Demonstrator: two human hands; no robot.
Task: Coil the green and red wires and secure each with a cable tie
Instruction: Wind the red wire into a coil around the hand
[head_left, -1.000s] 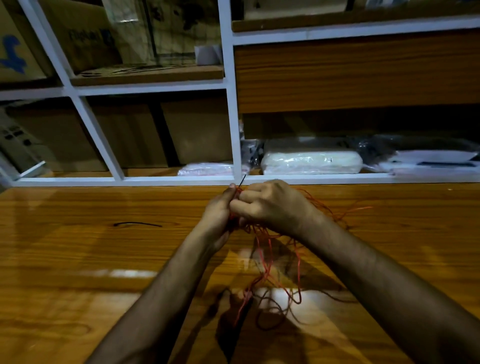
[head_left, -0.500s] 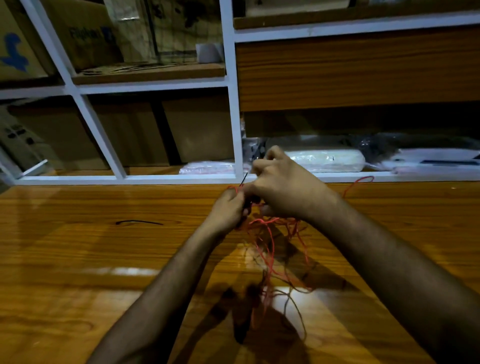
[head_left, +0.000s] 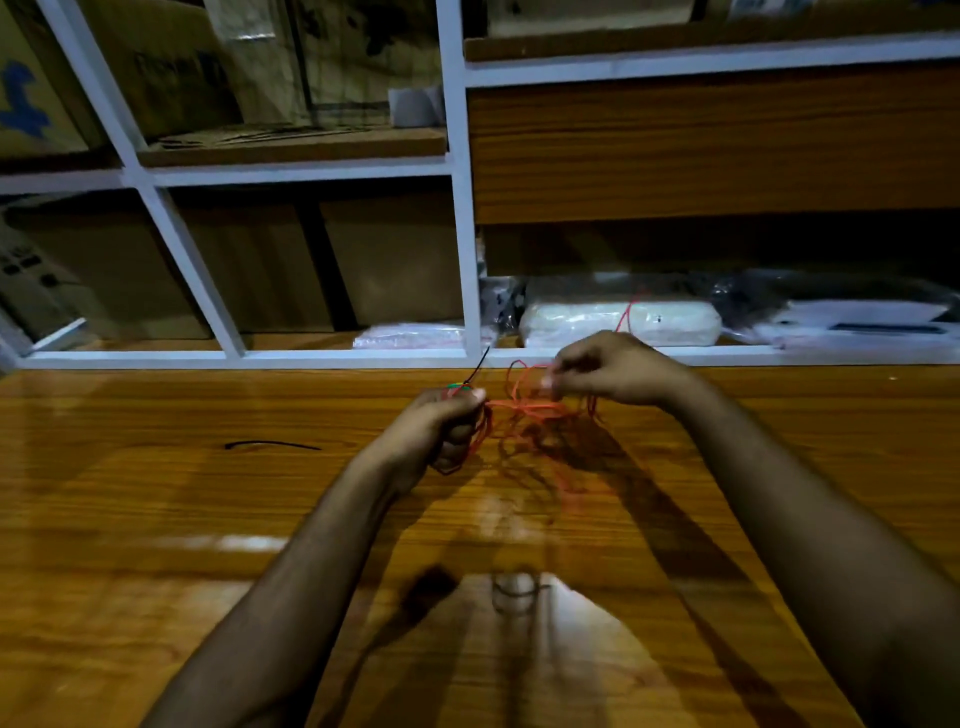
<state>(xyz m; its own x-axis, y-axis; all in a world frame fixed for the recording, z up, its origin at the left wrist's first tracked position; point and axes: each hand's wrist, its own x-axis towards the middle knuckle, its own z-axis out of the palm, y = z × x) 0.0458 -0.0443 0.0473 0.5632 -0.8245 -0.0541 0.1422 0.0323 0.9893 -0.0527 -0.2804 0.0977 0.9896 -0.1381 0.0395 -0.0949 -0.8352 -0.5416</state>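
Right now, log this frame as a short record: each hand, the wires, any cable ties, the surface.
left hand: grips a bundle of red wire, a bit of green wire at its top
right hand: pinches red wire, pulled taut between the hands
cable tie in hand: black end sticks up from the left hand
spare cable tie: lies on the table, left of the hands
table: glossy wood
coil status: red wire loose, not tied
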